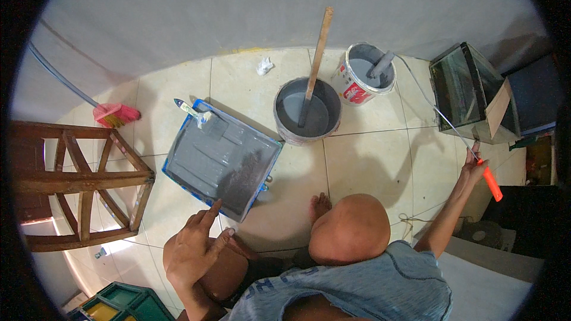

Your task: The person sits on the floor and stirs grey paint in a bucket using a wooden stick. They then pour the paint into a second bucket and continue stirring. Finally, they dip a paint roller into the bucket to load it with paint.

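1. My right hand (pixel 474 169) grips the roller (pixel 382 65) at its orange handle (pixel 491 184); head at mouth of white bucket (pixel 342 87), presumably catching drips.
2. My left hand (pixel 198 248): empty, fingers spread, beside tray (pixel 179 136).

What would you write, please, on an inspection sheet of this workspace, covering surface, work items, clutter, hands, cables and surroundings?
Surface: cream tiled floor.
Work items: blue-rimmed tray coated with grey paint, brush across its far left corner; round tub of grey paint with a wooden stick standing in it; white bucket, the head of the paint roller at its mouth.
Clutter: crumpled white scrap; pink broom.
Hands: left hand empty, by the tray's near edge, contact unclear; right hand grips the roller's orange handle.
Cables: thin cord at right, type unclear.
Surroundings: grey wall; wooden frame left; glass tank right.
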A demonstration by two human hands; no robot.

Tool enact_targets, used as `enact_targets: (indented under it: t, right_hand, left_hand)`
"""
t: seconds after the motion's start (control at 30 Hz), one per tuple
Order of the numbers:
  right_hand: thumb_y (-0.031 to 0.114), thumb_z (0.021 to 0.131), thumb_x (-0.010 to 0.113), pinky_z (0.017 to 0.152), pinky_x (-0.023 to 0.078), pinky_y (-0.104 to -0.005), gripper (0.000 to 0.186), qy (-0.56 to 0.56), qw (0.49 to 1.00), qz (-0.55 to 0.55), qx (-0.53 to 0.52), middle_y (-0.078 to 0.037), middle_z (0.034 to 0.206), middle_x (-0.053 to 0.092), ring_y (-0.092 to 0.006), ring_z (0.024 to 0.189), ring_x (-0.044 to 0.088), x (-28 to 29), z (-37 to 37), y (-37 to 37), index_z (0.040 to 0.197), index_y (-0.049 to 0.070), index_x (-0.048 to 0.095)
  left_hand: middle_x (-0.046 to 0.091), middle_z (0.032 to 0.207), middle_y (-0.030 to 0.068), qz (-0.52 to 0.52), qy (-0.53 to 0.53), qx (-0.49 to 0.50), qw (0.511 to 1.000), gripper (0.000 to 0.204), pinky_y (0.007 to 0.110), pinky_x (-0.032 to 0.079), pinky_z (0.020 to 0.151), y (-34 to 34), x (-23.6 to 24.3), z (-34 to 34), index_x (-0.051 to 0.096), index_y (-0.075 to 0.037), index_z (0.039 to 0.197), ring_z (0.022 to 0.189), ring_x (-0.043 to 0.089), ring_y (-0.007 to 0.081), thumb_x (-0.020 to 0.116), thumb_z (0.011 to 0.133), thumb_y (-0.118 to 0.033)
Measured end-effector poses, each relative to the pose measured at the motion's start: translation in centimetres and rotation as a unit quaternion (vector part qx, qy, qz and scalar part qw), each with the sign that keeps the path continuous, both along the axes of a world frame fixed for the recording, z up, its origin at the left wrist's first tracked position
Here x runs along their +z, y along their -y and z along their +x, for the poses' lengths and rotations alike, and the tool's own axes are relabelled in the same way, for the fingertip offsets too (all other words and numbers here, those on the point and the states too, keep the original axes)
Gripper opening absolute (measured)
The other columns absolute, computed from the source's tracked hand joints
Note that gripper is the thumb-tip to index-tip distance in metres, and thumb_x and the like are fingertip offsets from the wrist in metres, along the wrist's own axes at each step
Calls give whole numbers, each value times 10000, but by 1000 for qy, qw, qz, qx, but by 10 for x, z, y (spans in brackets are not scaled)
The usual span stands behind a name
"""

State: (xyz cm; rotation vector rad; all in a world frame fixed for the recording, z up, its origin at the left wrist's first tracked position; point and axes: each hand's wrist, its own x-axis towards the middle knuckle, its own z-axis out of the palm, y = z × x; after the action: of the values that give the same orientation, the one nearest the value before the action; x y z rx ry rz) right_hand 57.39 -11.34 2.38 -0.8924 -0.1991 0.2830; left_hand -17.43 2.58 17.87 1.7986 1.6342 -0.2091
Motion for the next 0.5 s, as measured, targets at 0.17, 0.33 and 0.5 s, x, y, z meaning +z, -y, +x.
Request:
enact_targets:
  t: [0.17, 0.33, 0.5]
  right_hand:
    - [274, 893, 630, 1007, 369, -662, 516, -75, 992, 67, -75, -251, 1092, 512, -498, 1204, 435, -19, -26, 1, 1207, -39, 366]
    - [233, 873, 655, 970, 403, -666, 416, -151, 979, 134, -38, -258, 1116, 484, -502, 1184, 456, -39, -35, 13, 1092, -42, 433]
    - [274, 925, 589, 993, 419, -605, 323, -117, 988, 24, -102, -239, 1091, 536, -462, 1167, 503, -11, -88, -24, 1043, -12, 493]
  left_hand:
    - [621, 1122, 155, 67, 7, -32, 997, 514, 393, 502, 841, 4, -11, -6, 502, -107, 1310, 1048, 602, 312, 652, 848, -275]
    - [618, 1127, 161, 65, 12, -40, 997, 520, 396, 487, 871, 1, -15, -3, 498, -85, 1315, 1050, 603, 310, 650, 854, -272]
    - [589, 1179, 162, 22, -7, -34, 999, 587, 421, 479, 883, 1, -13, -2, 434, -128, 1370, 1086, 570, 333, 548, 894, -452]
